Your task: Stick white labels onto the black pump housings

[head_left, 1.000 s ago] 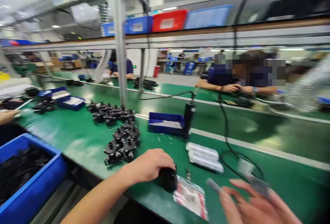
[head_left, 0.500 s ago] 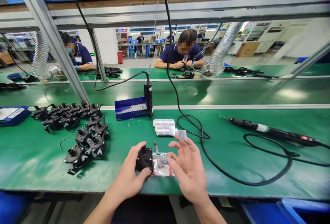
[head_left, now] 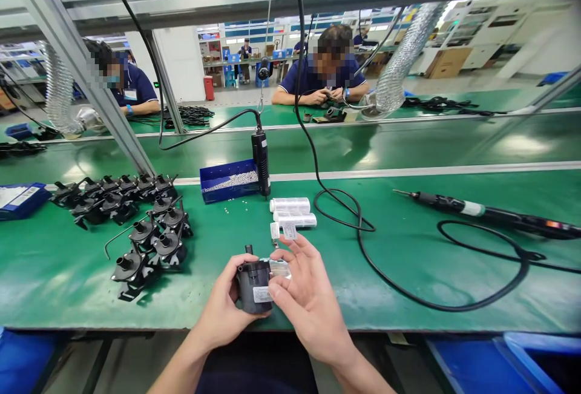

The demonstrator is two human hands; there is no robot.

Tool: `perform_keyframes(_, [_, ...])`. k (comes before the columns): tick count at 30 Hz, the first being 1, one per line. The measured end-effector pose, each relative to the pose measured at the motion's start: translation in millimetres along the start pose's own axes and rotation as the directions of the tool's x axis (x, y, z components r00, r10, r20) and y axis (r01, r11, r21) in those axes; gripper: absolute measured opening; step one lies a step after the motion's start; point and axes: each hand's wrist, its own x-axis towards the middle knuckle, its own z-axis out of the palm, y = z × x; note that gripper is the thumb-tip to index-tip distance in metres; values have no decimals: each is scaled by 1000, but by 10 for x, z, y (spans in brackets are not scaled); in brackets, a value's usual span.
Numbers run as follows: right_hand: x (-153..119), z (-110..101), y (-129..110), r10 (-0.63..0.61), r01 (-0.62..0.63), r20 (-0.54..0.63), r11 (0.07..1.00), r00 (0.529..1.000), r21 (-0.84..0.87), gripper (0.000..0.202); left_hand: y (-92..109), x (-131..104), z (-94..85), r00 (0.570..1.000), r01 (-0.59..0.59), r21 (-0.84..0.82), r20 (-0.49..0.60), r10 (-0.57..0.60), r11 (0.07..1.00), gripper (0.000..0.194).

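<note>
Head view: left hand [head_left: 227, 312] is clamped round a small black pump body [head_left: 253, 285], held just above the near edge of the green surface [head_left: 408, 297], centre-front. Pump's long axis runs roughly up-down in frame; a short nozzle stub pokes up at its far end, and a white label [head_left: 262, 295] faces the camera on the near side. Right hand [head_left: 308, 297] has fingers spread apart, index and thumb tips touching the pump's right side by the label; not closed on anything I can tell. A small clear bag [head_left: 282, 268] lies on the surface just behind the pump, partly hidden by the fingers.

Around: two white rolls [head_left: 293, 212] lie sideways just beyond the hands, w/ a small white tag [head_left: 275, 230] near them. Cluster of black pumps [head_left: 136, 218] sits to the left, well apart. Blue tray of screws [head_left: 229, 180] farther back, hanging screwdriver [head_left: 261, 164] upright beside it. Black cable [head_left: 385, 285] loops across the right; second driver [head_left: 472, 212] lies flat, far right. Blue box [head_left: 20, 197] at far left. Two co-workers sit across the line, a person in a navy shirt [head_left: 324, 76] opposite.
</note>
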Motion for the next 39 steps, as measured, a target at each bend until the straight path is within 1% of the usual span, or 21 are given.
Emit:
perform_keyframes(3, [-5, -1, 26, 6, -5, 14, 1000, 1000, -25, 72, -8, 6, -5, 1000, -10, -1, 16, 10, 1000, 75])
perform_keyframes(8, [-20, -9, 32, 4, -3, 26, 1000, 1000, -31, 72, 4, 7, -8, 999, 5, -41, 52, -3, 999, 77])
perform_keyframes(19, [-72, -26, 26, 51, -49, 18, 995, 999, -92, 76, 44, -20, 4, 997, 11, -30, 73, -9, 1000, 74])
perform_keyframes(25, [-67, 1, -4, 14, -13, 7, 990, 1000, -138, 75, 68, -11, 7, 997, -8, -21, 76, 10, 1000, 72])
perform_keyframes(32, [-79, 3, 8, 7, -5, 9, 982, 1000, -191, 76, 68, -28, 4, 997, 8, -37, 80, -5, 999, 72])
perform_keyframes(34, [-107, 10, 20, -34, 36, 13, 966, 999, -257, 75, 56, -32, 2, 997, 1, -34, 83, 1, 999, 70])
perform_keyframes(36, [-151, 23, 31, -158, 158, 31, 916, 987, -368, 77, 50, -42, 0, 997, -9, -23, 75, 11, 1000, 69])
perform_keyframes(38, [-205, 37, 37, -333, 313, 57, 796, 941, -517, 83, 59, -66, 2, 998, -9, -49, 67, 12, 999, 69])
perform_keyframes(39, [-233, 43, 36, -400, 357, 59, 732, 915, -580, 86, 71, -83, 6, 997, 1, -90, 75, 5, 996, 71])
